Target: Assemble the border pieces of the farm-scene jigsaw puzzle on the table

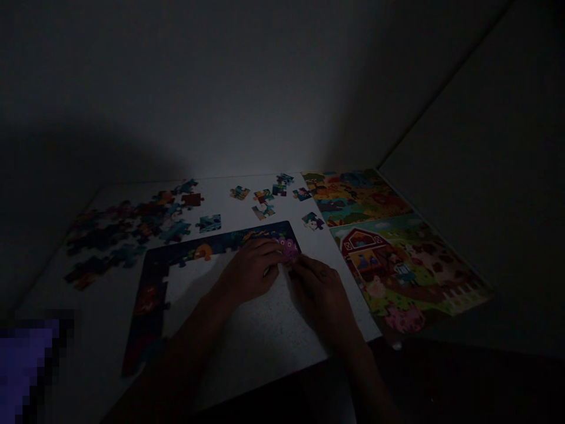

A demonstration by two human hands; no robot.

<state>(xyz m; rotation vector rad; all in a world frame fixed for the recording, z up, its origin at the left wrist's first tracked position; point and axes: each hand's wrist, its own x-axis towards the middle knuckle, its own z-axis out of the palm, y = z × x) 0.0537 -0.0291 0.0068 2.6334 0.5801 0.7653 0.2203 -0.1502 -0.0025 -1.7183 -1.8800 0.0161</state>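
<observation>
"Where's the puzzle border [148,306]?"

"On the tabletop [216,203], left of two picture sheets [397,271], with loose pieces [132,227] beyond it."

"And the hands?"

"Left hand [251,271] and right hand [322,297] are curled, fingertips [285,263] meeting at a purple piece [288,248]. Gripping it? Can't tell."

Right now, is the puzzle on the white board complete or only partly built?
Partly built: joined pieces run only along two edges of the white board, and loose pieces lie nearby.
</observation>
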